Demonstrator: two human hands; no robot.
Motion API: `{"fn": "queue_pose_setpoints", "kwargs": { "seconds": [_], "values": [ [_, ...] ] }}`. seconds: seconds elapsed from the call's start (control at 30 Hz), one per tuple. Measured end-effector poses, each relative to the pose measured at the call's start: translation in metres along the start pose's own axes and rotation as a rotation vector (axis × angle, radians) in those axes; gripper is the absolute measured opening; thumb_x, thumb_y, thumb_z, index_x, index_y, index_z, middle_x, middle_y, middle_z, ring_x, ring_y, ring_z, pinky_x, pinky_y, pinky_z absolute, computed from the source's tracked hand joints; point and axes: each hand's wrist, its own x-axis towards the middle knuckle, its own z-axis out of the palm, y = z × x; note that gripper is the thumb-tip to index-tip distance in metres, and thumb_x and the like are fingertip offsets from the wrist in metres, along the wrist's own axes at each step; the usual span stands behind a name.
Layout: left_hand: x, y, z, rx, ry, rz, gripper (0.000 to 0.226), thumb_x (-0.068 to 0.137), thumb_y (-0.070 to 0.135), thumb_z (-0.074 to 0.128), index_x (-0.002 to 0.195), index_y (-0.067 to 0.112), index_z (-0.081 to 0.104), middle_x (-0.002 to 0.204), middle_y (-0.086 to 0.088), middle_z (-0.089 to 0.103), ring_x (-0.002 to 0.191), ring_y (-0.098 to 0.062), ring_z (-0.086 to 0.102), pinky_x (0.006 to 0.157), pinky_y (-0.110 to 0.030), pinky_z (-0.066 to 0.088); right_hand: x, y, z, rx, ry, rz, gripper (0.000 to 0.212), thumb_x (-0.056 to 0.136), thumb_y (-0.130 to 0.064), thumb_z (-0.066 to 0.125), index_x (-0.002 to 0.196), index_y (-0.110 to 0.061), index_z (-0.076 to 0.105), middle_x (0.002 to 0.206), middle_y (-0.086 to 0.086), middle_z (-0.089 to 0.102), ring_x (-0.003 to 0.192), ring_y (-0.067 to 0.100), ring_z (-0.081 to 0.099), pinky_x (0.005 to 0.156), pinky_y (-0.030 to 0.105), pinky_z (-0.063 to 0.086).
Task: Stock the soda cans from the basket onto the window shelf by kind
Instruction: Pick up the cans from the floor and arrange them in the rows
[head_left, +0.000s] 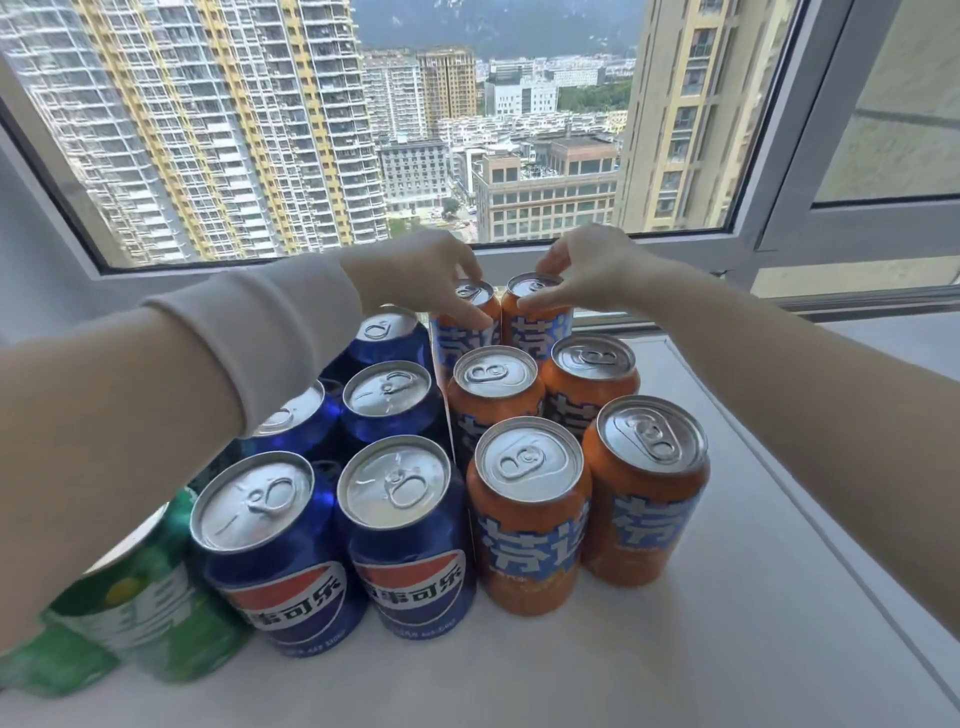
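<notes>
On the white window shelf (727, 623) stand rows of upright cans grouped by colour. Several blue cola cans (410, 545) fill the middle, several orange cans (524, 519) stand to their right, and green cans (150, 613) sit at the far left, partly hidden by my left arm. My left hand (415, 270) grips the top of the back left orange can (467, 317). My right hand (587, 270) pinches the rim of the back right orange can (535, 317). Both back cans stand against the window frame. The basket is out of view.
A large window (363, 130) rises right behind the cans, with a grey frame (753, 244) and a sliding track at the right. The shelf's bare white surface stretches to the right and front of the orange cans.
</notes>
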Motion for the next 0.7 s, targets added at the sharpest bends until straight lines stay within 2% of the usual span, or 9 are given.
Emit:
{"fn": "queue_pose_setpoints", "kwargs": {
  "seconds": [0.17,0.3,0.47,0.7],
  "values": [
    [-0.008,0.006,-0.002,0.037,-0.012,0.032,0.064,0.071,0.049,0.071,0.125,0.02,0.054,0.125,-0.006,0.056,0.112,-0.023,0.052,0.089,-0.033,0.04,-0.008,0.003,-0.001,0.028,0.02,-0.025,0.059,0.076,-0.038,0.073,0.114,0.005,0.061,0.119,0.018,0.063,0.11,0.03,0.058,0.097,0.035,0.045],
    [-0.019,0.012,-0.003,0.05,-0.03,0.03,0.067,0.07,0.053,0.069,0.126,0.02,0.053,0.121,-0.006,0.059,0.108,-0.023,0.055,0.09,-0.034,0.044,-0.017,0.004,-0.003,0.056,0.0,-0.041,0.06,0.074,-0.036,0.075,0.121,-0.001,0.059,0.123,0.008,0.061,0.11,0.02,0.057,0.087,0.021,0.04],
    [-0.027,0.016,0.0,0.053,-0.019,0.048,0.057,0.077,0.044,0.068,0.125,0.017,0.055,0.119,-0.008,0.062,0.108,-0.023,0.055,0.088,-0.031,0.041,-0.027,0.006,-0.005,0.092,-0.019,-0.06,0.061,0.072,-0.037,0.076,0.121,-0.004,0.059,0.122,0.005,0.062,0.099,0.013,0.054,0.083,0.021,0.039],
    [-0.031,0.017,0.001,0.07,-0.011,0.033,0.055,0.078,0.044,0.068,0.125,0.018,0.055,0.119,-0.007,0.06,0.106,-0.023,0.055,0.09,-0.034,0.045,-0.035,0.006,-0.007,0.122,-0.046,-0.076,0.061,0.071,-0.037,0.077,0.121,-0.007,0.059,0.12,0.004,0.062,0.098,0.013,0.053,0.084,0.022,0.04]
  ]
}}
